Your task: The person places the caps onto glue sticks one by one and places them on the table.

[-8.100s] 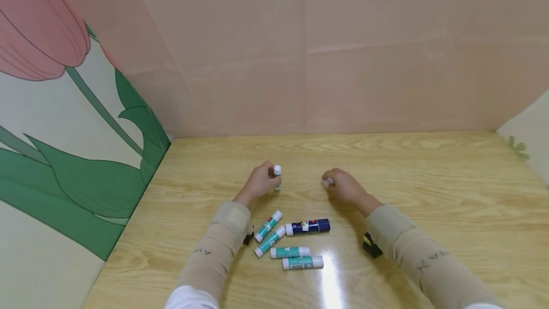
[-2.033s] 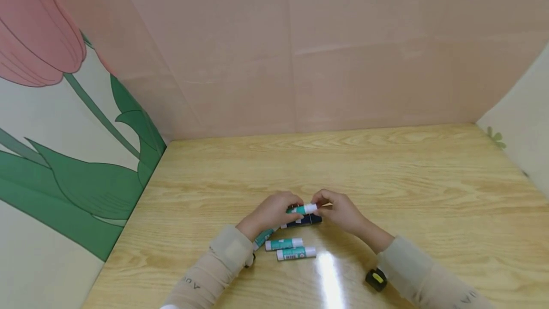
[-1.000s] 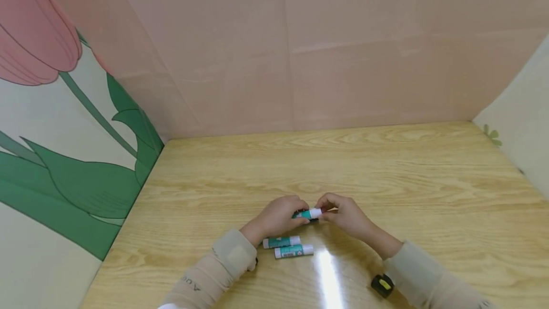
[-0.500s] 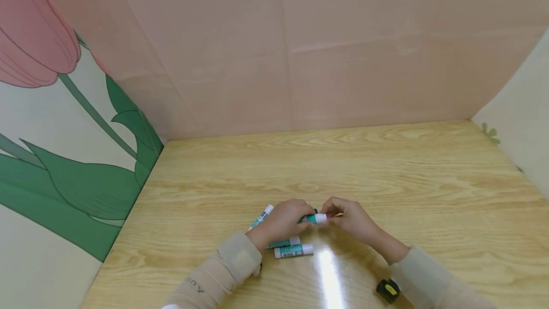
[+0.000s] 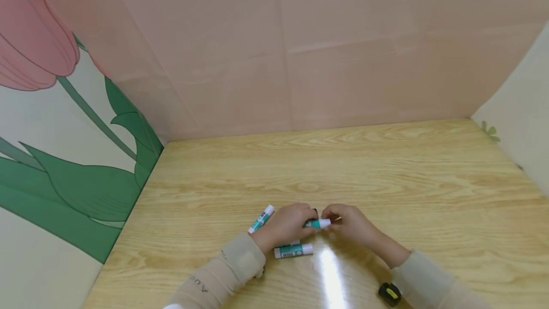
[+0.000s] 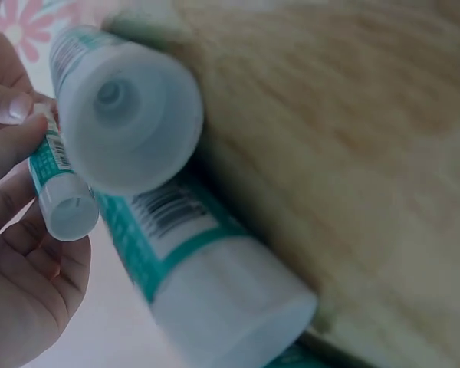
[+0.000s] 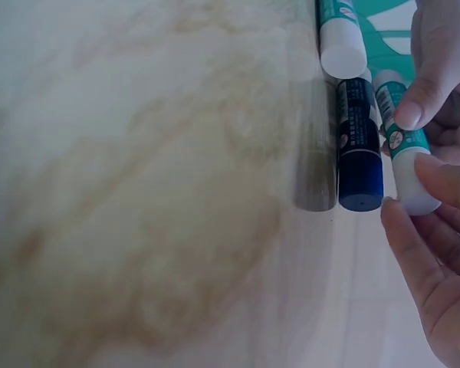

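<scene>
My left hand (image 5: 287,225) grips the teal label part of a white-capped glue stick (image 5: 317,223), which lies sideways above the table. From the other side my right hand (image 5: 353,225) pinches the white end with thumb and fingertip, as the right wrist view shows at the cap (image 7: 414,184). Just beside and below it lies a dark blue glue stick (image 7: 360,146), mostly hidden by my left hand in the head view. In the left wrist view the held stick's hollow white base (image 6: 70,216) faces the camera.
Another teal glue stick (image 5: 261,218) lies slanted left of my left hand. A further one (image 5: 293,251) lies nearer, with one more mostly covered behind it. A small black and yellow device (image 5: 389,293) sits by my right wrist. Walls edge the wooden table (image 5: 386,166).
Earlier the hands were apart, with the glue stick upright in the left hand. They have since met at it and shifted slightly right and nearer, uncovering the slanted glue stick.
</scene>
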Action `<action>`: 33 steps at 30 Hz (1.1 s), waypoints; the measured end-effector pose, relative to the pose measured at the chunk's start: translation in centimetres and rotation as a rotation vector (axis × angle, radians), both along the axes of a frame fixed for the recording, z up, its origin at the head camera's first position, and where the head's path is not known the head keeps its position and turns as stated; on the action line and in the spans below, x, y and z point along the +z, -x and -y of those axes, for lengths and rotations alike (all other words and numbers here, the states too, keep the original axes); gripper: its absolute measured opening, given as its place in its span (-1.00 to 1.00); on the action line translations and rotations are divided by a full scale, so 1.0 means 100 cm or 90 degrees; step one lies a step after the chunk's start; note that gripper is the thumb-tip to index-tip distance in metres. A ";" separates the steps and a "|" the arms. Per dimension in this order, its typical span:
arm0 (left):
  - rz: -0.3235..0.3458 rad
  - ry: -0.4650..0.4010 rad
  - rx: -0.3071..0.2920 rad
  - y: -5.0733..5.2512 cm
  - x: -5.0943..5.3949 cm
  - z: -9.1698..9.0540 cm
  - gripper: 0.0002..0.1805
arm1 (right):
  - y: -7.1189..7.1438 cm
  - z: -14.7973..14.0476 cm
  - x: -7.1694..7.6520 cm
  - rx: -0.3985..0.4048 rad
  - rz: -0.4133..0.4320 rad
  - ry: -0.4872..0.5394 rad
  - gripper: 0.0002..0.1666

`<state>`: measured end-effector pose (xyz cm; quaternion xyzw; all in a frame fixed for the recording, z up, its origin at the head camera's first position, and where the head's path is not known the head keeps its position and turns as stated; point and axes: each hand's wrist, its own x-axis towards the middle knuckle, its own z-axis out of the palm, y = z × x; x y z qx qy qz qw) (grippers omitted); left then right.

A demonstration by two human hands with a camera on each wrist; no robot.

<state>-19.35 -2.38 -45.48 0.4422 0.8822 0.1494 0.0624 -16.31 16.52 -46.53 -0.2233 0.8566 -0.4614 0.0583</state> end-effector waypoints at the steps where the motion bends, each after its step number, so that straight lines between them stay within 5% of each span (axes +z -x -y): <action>1: 0.000 0.005 0.001 0.000 -0.001 0.000 -0.82 | 0.000 0.000 -0.001 0.007 -0.006 -0.010 -0.79; 7: 0.002 0.024 0.001 -0.001 -0.005 -0.001 -0.80 | 0.001 0.001 -0.003 0.021 -0.043 -0.051 -0.81; 13: -0.003 0.038 0.006 -0.001 -0.007 0.001 -0.78 | 0.001 -0.001 -0.003 -0.001 -0.024 -0.078 -0.83; 22: 0.006 -0.001 0.013 -0.002 -0.006 0.011 -0.74 | -0.001 -0.013 -0.007 -0.017 -0.033 -0.123 -0.83; 33: 0.009 -0.052 0.097 -0.002 0.007 0.026 -0.69 | -0.001 -0.025 -0.011 -0.030 -0.026 -0.203 -0.84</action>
